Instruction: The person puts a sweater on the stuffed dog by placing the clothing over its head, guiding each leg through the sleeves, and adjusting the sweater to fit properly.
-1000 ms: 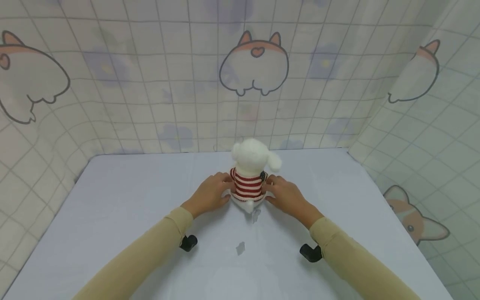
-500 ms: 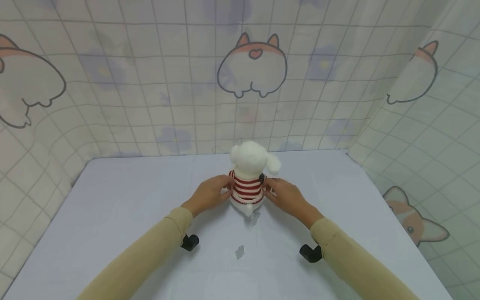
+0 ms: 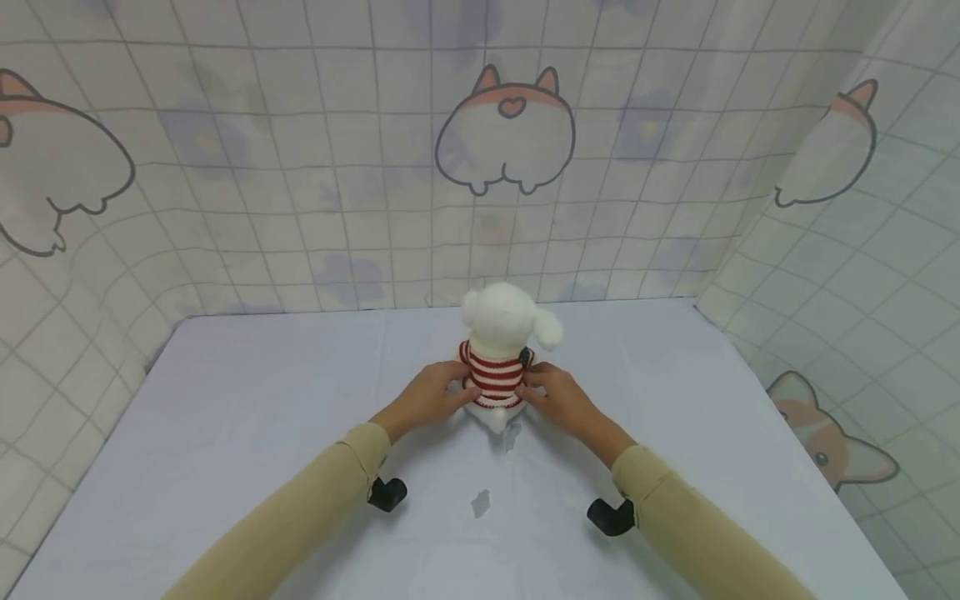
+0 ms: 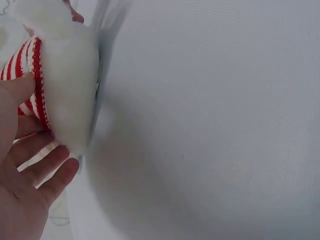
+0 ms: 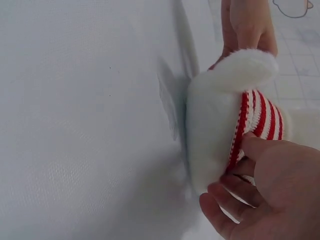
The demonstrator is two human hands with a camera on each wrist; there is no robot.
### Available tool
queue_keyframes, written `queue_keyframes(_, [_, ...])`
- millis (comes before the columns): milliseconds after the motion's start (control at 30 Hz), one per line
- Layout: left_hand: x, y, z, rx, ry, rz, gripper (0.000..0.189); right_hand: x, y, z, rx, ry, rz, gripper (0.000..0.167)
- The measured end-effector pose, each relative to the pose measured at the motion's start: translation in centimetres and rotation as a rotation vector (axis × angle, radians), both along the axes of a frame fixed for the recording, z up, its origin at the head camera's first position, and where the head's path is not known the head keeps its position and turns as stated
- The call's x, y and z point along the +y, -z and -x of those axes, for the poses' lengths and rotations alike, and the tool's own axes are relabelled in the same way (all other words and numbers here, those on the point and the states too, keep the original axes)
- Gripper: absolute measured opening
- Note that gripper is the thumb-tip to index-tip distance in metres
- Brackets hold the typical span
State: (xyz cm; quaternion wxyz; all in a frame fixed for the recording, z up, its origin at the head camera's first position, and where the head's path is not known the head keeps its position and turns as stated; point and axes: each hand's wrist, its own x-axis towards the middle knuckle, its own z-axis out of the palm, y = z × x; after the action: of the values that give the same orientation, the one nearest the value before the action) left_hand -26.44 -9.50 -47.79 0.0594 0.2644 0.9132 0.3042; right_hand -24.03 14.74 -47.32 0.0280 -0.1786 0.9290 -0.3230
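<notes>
A white plush toy (image 3: 501,317) with floppy ears and a small tail sits on the table with its back towards me. It wears a red-and-white striped knitted sweater (image 3: 495,377). My left hand (image 3: 429,395) holds the sweater's lower edge on the left side, its thumb lying over the knit. On the other side my right hand (image 3: 564,403) pinches the hem between thumb and forefinger. In the right wrist view the toy's white tail (image 5: 245,69) sticks out below the hem (image 5: 239,125). The toy's front is hidden.
The table has a white cover (image 3: 285,375) with a grey patch (image 3: 481,502) in front of the toy. A grid-patterned curtain (image 3: 337,167) with cartoon corgis hangs behind and along both sides. Black wrist mounts (image 3: 387,494) stick out under the sleeves.
Both hands have shifted slightly inward and their thumbs now lie over the sweater's lower back. The plush toy stays at about the same spot.
</notes>
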Motion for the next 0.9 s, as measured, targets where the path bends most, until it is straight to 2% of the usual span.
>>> queue_keyframes(67, [0.1, 0.1, 0.0, 0.0, 0.01, 0.004, 0.044, -0.1, 0.0, -0.1, -0.01, 0.007, 0.013, 0.034])
queue_keyframes(133, [0.1, 0.0, -0.1, -0.022, -0.007, 0.004, 0.046, -0.1, 0.0, -0.2, -0.016, 0.019, 0.021, 0.035])
queue_keyframes(267, [0.3, -0.6, -0.5, -0.088, -0.098, -0.008, 0.055, 0.0, -0.3, -0.4, -0.015, 0.04, 0.036, 0.034])
queue_keyframes(367, [0.8, -1.2, -1.0, -0.096, -0.159, -0.027, 0.06, -0.1, -0.5, -0.6, -0.014, 0.069, 0.046, 0.034])
queue_keyframes(467, [1.5, -1.7, -1.3, -0.099, -0.182, -0.062, 0.061, -0.1, -0.5, -0.6, -0.009, 0.108, 0.064, 0.032])
queue_keyframes(567, [2.3, -2.0, -1.4, -0.111, -0.176, -0.099, 0.064, -0.2, -0.5, -0.7, -0.005, 0.13, 0.102, 0.031])
queue_keyframes(700, [3.0, -1.9, -1.2, -0.095, -0.155, -0.115, 0.069, -0.4, -0.3, -0.9, -0.005, 0.102, 0.139, 0.031])
queue_keyframes(900, [3.1, -1.8, -0.6, -0.05, -0.187, -0.1, 0.079, -0.6, -0.2, -1.4, 0.004, -0.037, 0.133, 0.029])
